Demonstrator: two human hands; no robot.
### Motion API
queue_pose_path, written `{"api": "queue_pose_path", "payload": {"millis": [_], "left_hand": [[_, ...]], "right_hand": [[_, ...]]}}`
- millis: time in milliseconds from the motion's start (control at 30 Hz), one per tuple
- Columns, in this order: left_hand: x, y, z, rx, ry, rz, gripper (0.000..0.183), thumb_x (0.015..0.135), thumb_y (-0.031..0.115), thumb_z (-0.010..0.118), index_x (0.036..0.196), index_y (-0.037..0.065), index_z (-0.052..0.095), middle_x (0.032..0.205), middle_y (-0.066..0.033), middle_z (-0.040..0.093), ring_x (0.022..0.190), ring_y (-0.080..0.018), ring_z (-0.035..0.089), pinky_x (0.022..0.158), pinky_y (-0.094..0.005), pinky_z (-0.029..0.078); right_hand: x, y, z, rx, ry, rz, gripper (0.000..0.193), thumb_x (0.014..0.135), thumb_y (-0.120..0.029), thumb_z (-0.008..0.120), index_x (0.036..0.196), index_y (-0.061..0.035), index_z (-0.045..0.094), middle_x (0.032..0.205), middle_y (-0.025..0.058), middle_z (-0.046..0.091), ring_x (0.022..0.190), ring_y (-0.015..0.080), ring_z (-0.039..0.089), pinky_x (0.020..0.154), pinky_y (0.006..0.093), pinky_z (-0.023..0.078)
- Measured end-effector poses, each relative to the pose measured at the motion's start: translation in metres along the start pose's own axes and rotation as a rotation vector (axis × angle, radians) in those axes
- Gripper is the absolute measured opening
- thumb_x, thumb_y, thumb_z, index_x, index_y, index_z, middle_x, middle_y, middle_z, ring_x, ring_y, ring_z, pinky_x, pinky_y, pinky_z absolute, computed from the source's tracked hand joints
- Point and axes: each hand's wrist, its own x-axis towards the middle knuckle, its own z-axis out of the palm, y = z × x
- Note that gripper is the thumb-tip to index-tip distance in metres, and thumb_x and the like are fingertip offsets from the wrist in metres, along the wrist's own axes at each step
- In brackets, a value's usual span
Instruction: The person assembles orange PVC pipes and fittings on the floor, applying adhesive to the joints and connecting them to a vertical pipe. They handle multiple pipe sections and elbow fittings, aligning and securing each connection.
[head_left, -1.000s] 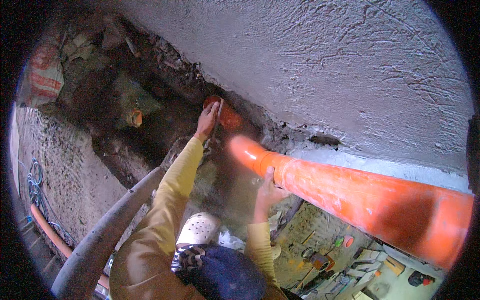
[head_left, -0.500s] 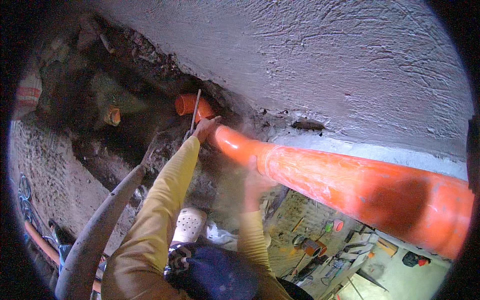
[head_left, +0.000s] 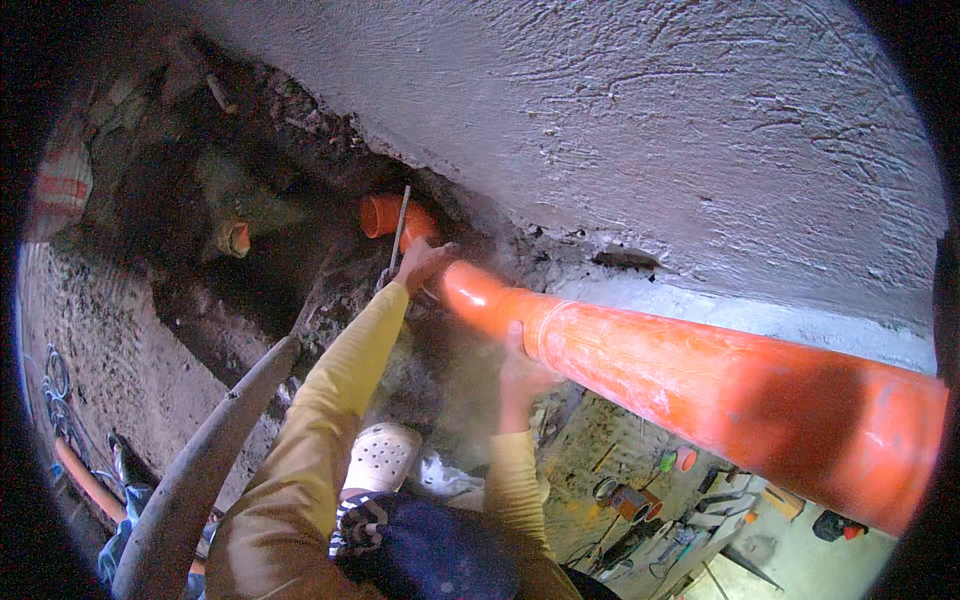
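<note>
Along the broken edge of a rough grey plaster wall (head_left: 640,140) runs a long round orange plastic pipe (head_left: 700,385). The left hand (head_left: 425,266) curls round its far end; the right hand (head_left: 524,376) blurs against its underside, grip unclear. Leftward opens a dark earthen pit (head_left: 290,290). The red-banded white sack (head_left: 64,188) is too blurred to read.

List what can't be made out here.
In the head view:
Right hand: blurred, its fingers hidden by the orange pipe.
Orange pipe's right end: cut off by the dark fisheye rim.
Left hand: finger placement too dim.
Small items, lower right: too small to identify.
</note>
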Motion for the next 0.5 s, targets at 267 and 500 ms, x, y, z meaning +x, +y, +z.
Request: {"api": "queue_pose_path", "payload": {"millis": [267, 500], "left_hand": [[-0.201, 0.132, 0.008, 0.241, -0.105, 1.230, 0.097, 0.065, 0.032, 0.088, 0.149, 0.009, 0.043, 0.146, -0.0176, 0.050, 0.140, -0.0363, 0.044, 0.119, -0.0527, 0.029], [-0.183, 0.148, 0.038, 0.523, -0.077, 1.106, 0.098, 0.070, 0.052, 0.083, 0.148, 0.009, 0.044, 0.150, -0.0157, 0.048, 0.140, -0.0390, 0.042, 0.118, -0.0518, 0.031]], "right_hand": [[0.039, -0.019, -0.012, 0.145, 0.212, -0.209, 0.074, 0.074, -0.021, 0.092, 0.131, 0.0076, 0.055, 0.130, 0.0207, 0.062, 0.116, 0.0323, 0.062, 0.103, 0.0463, 0.049], [0.054, -0.025, -0.033, -0.004, 0.106, -0.349, 0.068, 0.071, -0.025, 0.094, 0.127, -0.0038, 0.062, 0.127, 0.0144, 0.064, 0.115, 0.0289, 0.062, 0.104, 0.0447, 0.048]]}}
